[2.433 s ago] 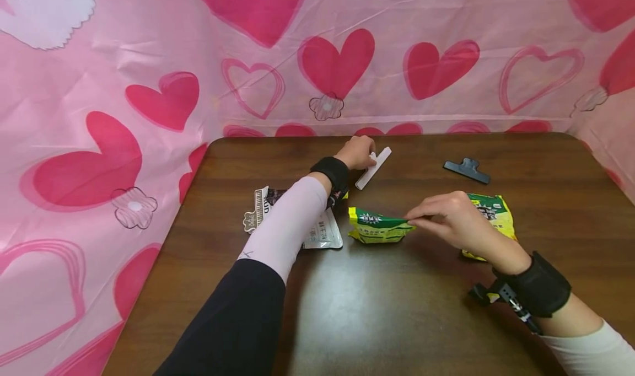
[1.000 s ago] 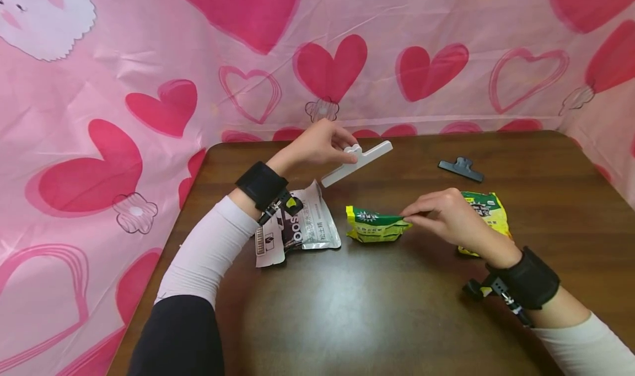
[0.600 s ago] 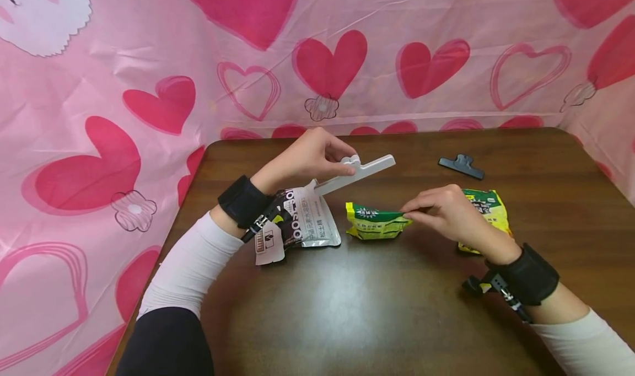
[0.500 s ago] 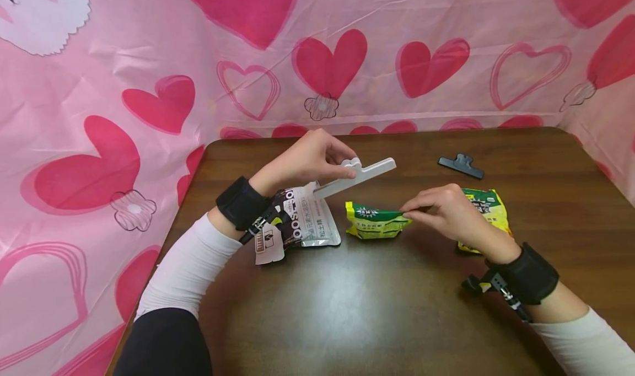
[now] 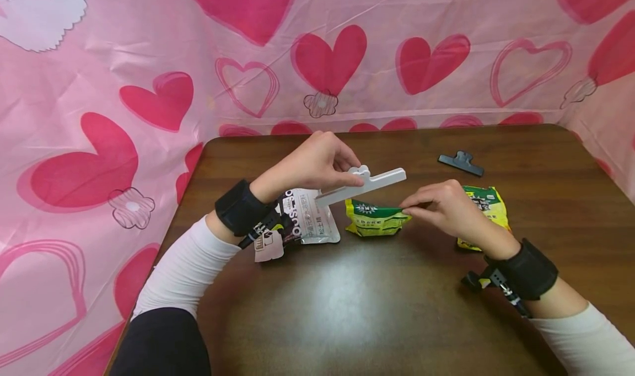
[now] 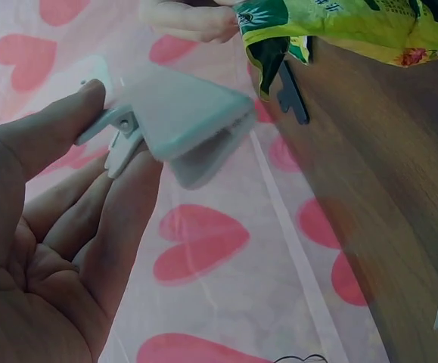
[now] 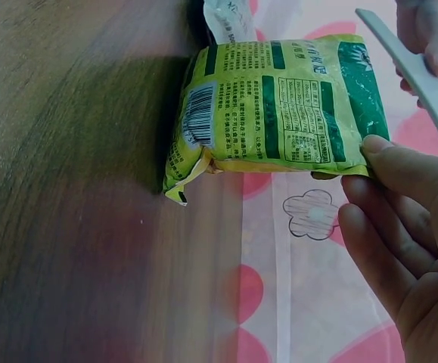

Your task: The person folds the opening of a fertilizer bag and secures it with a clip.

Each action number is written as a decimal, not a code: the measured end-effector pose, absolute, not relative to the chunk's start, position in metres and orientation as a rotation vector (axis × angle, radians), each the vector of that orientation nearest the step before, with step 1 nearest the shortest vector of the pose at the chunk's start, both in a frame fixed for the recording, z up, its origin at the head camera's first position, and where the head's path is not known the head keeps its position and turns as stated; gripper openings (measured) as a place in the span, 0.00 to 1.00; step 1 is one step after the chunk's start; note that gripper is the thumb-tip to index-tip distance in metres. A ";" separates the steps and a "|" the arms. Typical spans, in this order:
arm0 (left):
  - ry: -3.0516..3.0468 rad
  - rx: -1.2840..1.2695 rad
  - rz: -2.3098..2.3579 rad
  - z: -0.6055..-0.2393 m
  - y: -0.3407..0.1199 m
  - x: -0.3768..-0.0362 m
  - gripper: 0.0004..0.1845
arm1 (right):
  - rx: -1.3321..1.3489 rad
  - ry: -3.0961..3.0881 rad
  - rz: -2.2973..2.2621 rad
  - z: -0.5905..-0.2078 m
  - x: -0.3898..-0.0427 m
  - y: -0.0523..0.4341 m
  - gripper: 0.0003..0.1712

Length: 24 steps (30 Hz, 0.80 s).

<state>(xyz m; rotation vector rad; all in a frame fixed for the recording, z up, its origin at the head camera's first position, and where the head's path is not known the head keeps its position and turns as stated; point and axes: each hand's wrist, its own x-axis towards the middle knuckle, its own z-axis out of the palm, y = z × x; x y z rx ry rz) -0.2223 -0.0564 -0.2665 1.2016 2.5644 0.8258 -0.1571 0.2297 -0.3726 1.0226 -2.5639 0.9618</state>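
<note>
The small green bag [image 5: 375, 220] lies on the worktop [image 5: 397, 310]. The right hand [image 5: 446, 208] pinches its top edge. The left hand [image 5: 317, 164] squeezes a white clip [image 5: 364, 182], its mouth a little open.

White clip [image 5: 368, 184] above green-yellow packet [image 5: 375, 220]

White clip [image 5: 369, 183], green-yellow packet [image 5: 375, 219] — pink heart-print backdrop [image 5: 149, 62]

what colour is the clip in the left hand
White: the long clip pinched in the left hand is plain white, clearest in the head view.
</note>
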 end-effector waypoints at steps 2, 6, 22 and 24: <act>2.584 1.194 0.800 -0.266 -0.057 -0.221 0.17 | 1.017 -2.572 0.961 -0.372 -0.158 0.230 0.13; 2.627 1.173 0.764 -0.264 -0.057 -0.220 0.17 | 0.997 -2.591 0.960 -0.372 -0.158 0.230 0.13; 2.621 1.228 0.628 -0.263 -0.051 -0.210 0.11 | 0.970 -2.597 0.944 -0.372 -0.157 0.229 0.13; 2.615 1.237 0.605 -0.263 -0.049 -0.208 0.10 | 0.972 -2.588 0.942 -0.373 -0.157 0.229 0.13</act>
